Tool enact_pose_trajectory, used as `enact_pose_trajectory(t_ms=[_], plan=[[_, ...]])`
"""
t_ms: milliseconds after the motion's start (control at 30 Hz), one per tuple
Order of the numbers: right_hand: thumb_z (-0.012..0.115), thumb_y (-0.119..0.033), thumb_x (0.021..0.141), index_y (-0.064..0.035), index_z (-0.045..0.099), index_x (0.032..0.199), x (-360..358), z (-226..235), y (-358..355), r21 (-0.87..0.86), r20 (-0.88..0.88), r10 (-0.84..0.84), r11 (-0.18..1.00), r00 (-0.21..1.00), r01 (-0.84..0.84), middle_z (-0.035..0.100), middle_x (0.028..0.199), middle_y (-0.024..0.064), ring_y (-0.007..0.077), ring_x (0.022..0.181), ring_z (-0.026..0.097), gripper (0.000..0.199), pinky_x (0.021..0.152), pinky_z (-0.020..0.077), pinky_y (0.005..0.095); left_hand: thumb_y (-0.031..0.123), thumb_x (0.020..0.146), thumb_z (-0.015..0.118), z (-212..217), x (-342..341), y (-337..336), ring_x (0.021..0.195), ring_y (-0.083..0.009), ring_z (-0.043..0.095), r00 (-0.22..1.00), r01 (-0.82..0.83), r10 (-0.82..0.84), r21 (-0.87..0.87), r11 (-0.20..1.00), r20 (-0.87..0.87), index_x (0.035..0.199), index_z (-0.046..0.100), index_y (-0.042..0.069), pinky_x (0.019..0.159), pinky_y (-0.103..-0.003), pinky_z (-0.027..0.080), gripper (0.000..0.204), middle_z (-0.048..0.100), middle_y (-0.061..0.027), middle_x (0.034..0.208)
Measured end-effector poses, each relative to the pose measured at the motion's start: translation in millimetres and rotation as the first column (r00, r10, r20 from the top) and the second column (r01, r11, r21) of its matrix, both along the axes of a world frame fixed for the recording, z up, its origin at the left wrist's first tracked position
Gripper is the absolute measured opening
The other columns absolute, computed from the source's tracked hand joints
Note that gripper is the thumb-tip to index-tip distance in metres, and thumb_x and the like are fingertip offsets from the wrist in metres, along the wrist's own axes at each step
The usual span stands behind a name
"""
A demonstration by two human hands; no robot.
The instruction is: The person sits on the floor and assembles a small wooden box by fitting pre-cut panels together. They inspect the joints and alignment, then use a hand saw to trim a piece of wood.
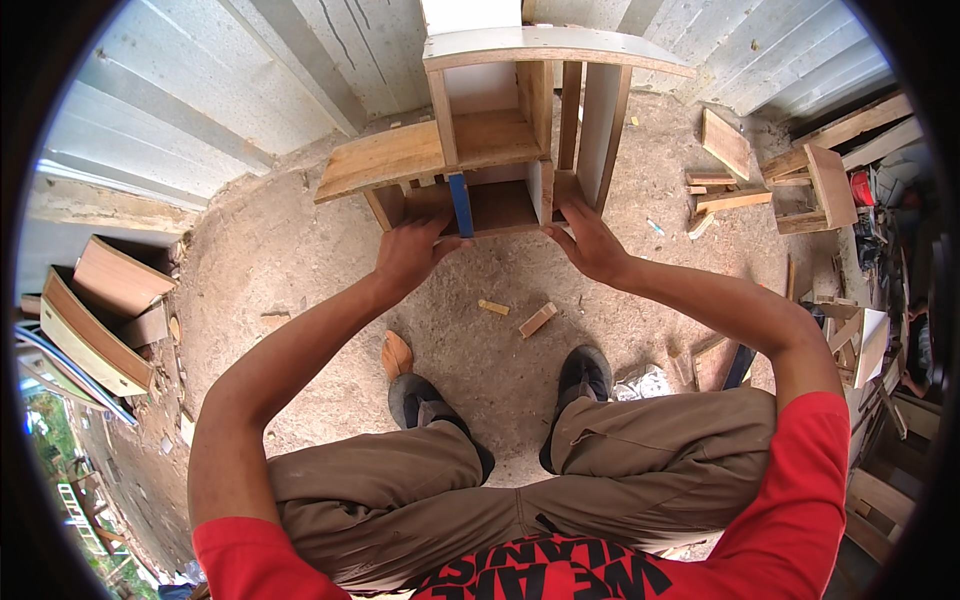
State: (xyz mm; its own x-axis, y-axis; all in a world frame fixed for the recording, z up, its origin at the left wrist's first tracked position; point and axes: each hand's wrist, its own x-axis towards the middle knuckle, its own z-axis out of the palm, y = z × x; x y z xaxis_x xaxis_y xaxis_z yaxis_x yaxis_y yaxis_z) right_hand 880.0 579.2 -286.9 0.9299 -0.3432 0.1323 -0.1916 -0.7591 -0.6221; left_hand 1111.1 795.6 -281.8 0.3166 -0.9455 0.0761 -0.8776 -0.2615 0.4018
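A small wooden shelf unit [495,133] with several compartments and a pale top board [540,40] stands in front of me. A wider board [385,160] juts from its left side, and a blue upright strip [460,205] crosses its lower front. My left hand [408,252] is closed on the unit's lower front edge, left of the blue strip, with fingers inside and thumb outside. At the lower right corner, my right hand [592,245] grips the same unit, its fingertips partly hidden inside the right compartment.
Corrugated metal sheets [240,80] wall the far side. Wood offcuts [725,145] and a small wooden frame [815,190] lie at right. Curved boards [100,320] lean at left. Small wood blocks [537,320] and a dry leaf [396,355] lie near my shoes [582,375].
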Motion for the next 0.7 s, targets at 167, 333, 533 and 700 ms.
enact_pose_trajectory(t_ms=[167,333,533,700], plan=[[0.059,-0.030,0.101,0.0013,0.050,0.126,1.3,1.3,0.9,0.000,0.010,0.001,1.000,1.000,-0.001,0.059,0.115,0.0237,0.0441,0.107,0.058,0.041,0.088,0.0482,0.0501,0.048,0.091,0.065,-0.4,0.4,0.8,0.092,-0.0340,0.069,1.000,0.014,-0.014,0.018,1.000,0.013,0.122,0.064,0.009,0.073,-0.046,0.055,0.050,0.072,-0.0139,0.097],[0.060,-0.030,0.101,0.0020,0.051,0.124,0.9,-1.5,-1.1,-0.020,0.008,0.008,1.000,1.000,-0.008,0.058,0.111,0.0235,0.0440,0.104,0.058,0.041,0.086,0.0476,0.0506,0.041,0.092,0.068,-4.3,1.6,1.3,0.089,-0.0366,0.068,1.000,0.029,-0.029,-0.060,0.998,-0.005,0.121,0.066,0.010,0.072,-0.048,0.054,0.043,0.070,-0.0149,0.097],[0.059,-0.031,0.101,0.0026,0.051,0.122,0.1,0.2,-2.1,0.012,-0.029,0.005,1.000,1.000,-0.004,0.057,0.111,0.0243,0.0444,0.103,0.057,0.041,0.086,0.0474,0.0510,0.040,0.092,0.068,-0.7,0.4,0.4,0.090,-0.0366,0.068,1.000,0.022,-0.023,-0.041,0.999,-0.014,0.120,0.066,0.010,0.072,-0.048,0.054,0.041,0.071,-0.0149,0.098],[0.062,-0.032,0.099,0.0015,0.045,0.133,2.5,1.3,-3.9,0.057,-0.027,0.062,0.997,0.998,-0.060,0.056,0.122,0.0254,0.0429,0.115,0.055,0.051,0.096,0.0462,0.0489,0.045,0.092,0.066,-3.4,1.2,2.9,0.092,-0.0342,0.069,1.000,0.018,-0.018,-0.013,1.000,-0.001,0.124,0.063,0.009,0.074,-0.046,0.055,0.047,0.072,-0.0136,0.097]])
